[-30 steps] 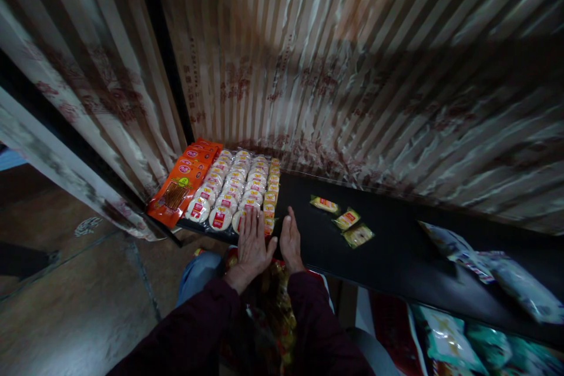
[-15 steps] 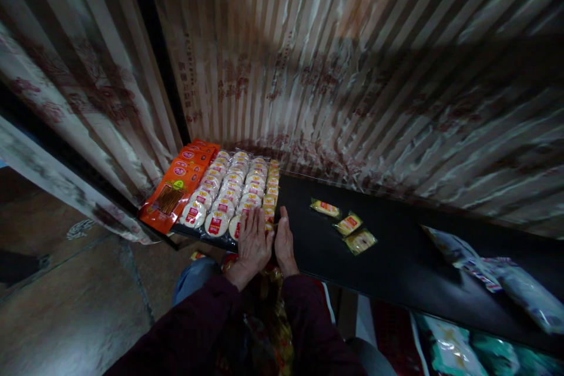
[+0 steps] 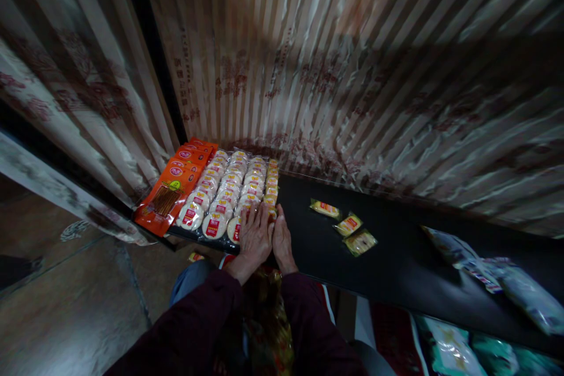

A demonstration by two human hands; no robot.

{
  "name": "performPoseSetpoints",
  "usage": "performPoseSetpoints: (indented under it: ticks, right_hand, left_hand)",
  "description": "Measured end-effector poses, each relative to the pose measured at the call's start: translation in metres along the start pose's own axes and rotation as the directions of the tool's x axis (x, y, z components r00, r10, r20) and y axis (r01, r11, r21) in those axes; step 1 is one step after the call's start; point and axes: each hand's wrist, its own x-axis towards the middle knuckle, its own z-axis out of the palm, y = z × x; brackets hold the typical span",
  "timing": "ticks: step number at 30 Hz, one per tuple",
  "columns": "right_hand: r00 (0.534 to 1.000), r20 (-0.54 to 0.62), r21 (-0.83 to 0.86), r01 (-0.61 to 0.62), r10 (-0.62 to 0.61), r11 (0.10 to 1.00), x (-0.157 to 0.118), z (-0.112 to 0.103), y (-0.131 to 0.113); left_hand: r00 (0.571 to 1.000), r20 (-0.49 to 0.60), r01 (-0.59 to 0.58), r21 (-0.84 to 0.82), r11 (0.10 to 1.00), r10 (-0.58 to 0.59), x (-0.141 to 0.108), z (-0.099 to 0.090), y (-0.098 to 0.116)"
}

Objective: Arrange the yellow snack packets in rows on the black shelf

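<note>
My left hand lies palm down with straight fingers over the front of the rows of round white rice crackers in clear wrappers. Beside it, my right hand stands on edge, fingers stretched forward, against the right side of a row of small yellow-wrapped snacks. The fingers partly cover the front end of that row. Neither hand grasps anything that I can see. At the left end, orange snack bags overlap one another beside the crackers.
The goods rest on a black shelf. Three loose yellow packets lie right of my hands, with silvery bags farther right. A striped curtain hangs behind. Green and white bags sit below. A shiny golden bag is between my arms.
Both hands have shifted slightly left, and my right hand is now closer to my left. The snack rows and orange bags appear a little farther left in view.
</note>
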Motion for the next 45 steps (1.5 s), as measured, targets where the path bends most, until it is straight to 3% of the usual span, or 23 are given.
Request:
performPoseSetpoints:
  ticks: [16, 24, 34, 40, 45]
  right_hand:
    - [1.0, -0.006, 0.036, -0.002, 0.002, 0.999, 0.004, 0.001, 0.004]
    - [0.996, -0.087, 0.059, 0.01, -0.005, 0.998, -0.004, -0.004, -0.001]
    - [0.991, -0.13, -0.013, 0.007, -0.009, 1.0, -0.04, 0.002, -0.003]
    - [0.971, -0.15, -0.223, 0.151, -0.187, 0.963, -0.045, 0.006, 0.001]
    - [0.959, -0.037, -0.361, 0.249, -0.281, 0.899, -0.046, 0.012, 0.01]
  left_hand:
    - [0.998, -0.056, -0.006, -0.039, 0.999, 0.004, 0.0, 0.006, -0.002]
    - [0.996, -0.091, 0.016, -0.001, 1.0, -0.016, -0.001, -0.002, 0.0]
    - [0.988, -0.147, 0.056, 0.004, 0.998, -0.055, -0.038, -0.015, -0.003]
    - [0.986, -0.139, 0.096, 0.016, 0.995, -0.093, -0.051, -0.018, -0.017]
    - [0.992, -0.111, 0.064, 0.032, 0.997, -0.06, -0.048, -0.015, -0.023]
